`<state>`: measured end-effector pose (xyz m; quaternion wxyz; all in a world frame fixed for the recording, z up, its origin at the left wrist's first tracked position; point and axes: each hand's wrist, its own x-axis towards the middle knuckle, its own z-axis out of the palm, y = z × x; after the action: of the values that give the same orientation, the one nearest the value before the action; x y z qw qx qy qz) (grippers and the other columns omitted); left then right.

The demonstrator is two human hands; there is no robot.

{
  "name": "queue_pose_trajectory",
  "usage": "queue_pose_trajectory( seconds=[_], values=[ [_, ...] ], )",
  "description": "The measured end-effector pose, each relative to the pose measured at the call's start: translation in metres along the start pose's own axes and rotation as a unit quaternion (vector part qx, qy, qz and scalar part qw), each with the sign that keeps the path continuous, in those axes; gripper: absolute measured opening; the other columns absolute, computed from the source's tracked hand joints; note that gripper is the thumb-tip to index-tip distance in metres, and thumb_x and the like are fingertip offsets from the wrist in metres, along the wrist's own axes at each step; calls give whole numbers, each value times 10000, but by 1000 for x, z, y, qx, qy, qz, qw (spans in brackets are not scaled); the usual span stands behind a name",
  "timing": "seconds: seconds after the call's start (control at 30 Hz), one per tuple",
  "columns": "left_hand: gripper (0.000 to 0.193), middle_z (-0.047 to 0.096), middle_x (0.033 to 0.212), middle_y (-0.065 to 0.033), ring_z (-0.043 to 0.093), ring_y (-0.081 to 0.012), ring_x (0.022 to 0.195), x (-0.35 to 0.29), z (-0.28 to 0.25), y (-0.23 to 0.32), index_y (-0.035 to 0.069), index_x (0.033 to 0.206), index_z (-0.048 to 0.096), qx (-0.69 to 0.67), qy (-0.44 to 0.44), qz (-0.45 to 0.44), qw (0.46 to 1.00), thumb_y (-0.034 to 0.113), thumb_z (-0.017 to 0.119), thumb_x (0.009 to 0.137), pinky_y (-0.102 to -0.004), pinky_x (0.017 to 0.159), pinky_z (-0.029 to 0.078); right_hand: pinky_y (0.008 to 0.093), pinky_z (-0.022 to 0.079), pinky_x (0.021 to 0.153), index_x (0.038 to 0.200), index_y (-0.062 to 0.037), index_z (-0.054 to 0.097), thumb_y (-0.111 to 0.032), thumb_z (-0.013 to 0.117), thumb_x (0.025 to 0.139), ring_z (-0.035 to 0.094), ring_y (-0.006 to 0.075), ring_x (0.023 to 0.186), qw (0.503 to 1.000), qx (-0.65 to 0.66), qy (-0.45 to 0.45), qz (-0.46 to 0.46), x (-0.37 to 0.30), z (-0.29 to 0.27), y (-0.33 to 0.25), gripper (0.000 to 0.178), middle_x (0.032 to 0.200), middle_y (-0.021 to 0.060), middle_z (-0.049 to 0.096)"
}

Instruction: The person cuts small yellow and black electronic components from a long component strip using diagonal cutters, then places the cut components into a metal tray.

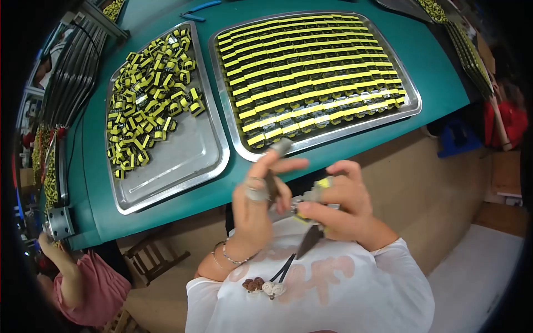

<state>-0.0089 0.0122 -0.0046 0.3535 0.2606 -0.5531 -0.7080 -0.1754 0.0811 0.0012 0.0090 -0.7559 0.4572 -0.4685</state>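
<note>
My right hand (352,208) is closed in front of my chest, gripping a small yellow-and-grey coil part (301,216) between thumb and fingers. A dark pointed blade-like piece (310,242) juts down below that hand; its kind cannot be made out. Beside it my left hand (258,191) is raised with fingers apart, its fingertips close to the coil part and blurred. Grey wraps cover some fingers of both hands. Beyond them, a metal tray (327,145) carries neat rows of yellow-and-black coil parts (311,72). To its left, another metal tray (166,186) bears a loose heap of similar parts (152,97).
Both trays stand on a green-topped bench (89,188). Blue-handled pliers (200,9) lie at its far edge. A metal block (59,223) sits at the left corner, near a person in a pink top (91,288). Racks of parts (466,53) stand at the far right.
</note>
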Motion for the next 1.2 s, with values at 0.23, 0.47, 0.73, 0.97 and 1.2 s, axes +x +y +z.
queue_pose_trajectory(
  seconds=[0.23, 0.47, 0.73, 0.97, 1.2],
  values=[
    [379, 623, 1132, -181, 568, -141, 612, 9, -13, 16, -14, 1175, 554, 435, 118, 195, 871, 223, 609, 885, -248, 528, 451, 356, 455, 875, 1028, 6, 606, 136, 586, 700, 599, 242, 871, 957, -76, 195, 201, -9, -67, 49, 353, 955, 108, 607],
    [322, 653, 1076, -122, 641, -256, 741, 18, -11, 14, 5, 1019, 635, 605, 105, 215, 759, 88, 706, 716, -304, 597, 501, 323, 444, 828, 1008, -17, 608, 109, 597, 706, 587, 237, 932, 921, -306, 103, 217, -17, -137, 118, 327, 962, 97, 615],
    [288, 644, 1120, -134, 654, -274, 786, 19, -14, 11, -13, 1026, 629, 621, 84, 209, 751, 101, 695, 770, -296, 668, 505, 364, 379, 898, 984, -70, 626, 25, 641, 689, 572, 242, 903, 902, -387, -95, 164, -6, -156, 135, 310, 951, 54, 626],
    [316, 633, 1143, -149, 653, -268, 771, 19, -14, 9, -24, 1020, 626, 621, 78, 225, 747, 68, 687, 724, -296, 635, 505, 370, 373, 920, 984, -75, 643, 26, 639, 693, 582, 231, 923, 920, -345, -112, 148, -10, -158, 144, 308, 970, 54, 640],
    [267, 630, 1104, -194, 638, -265, 711, 2, -24, 1, -42, 1021, 614, 586, 93, 269, 759, 94, 664, 797, -293, 571, 489, 373, 380, 927, 1001, -52, 641, 44, 622, 681, 579, 255, 951, 933, -305, -105, 160, -17, -158, 135, 335, 999, 78, 645]
  ],
)
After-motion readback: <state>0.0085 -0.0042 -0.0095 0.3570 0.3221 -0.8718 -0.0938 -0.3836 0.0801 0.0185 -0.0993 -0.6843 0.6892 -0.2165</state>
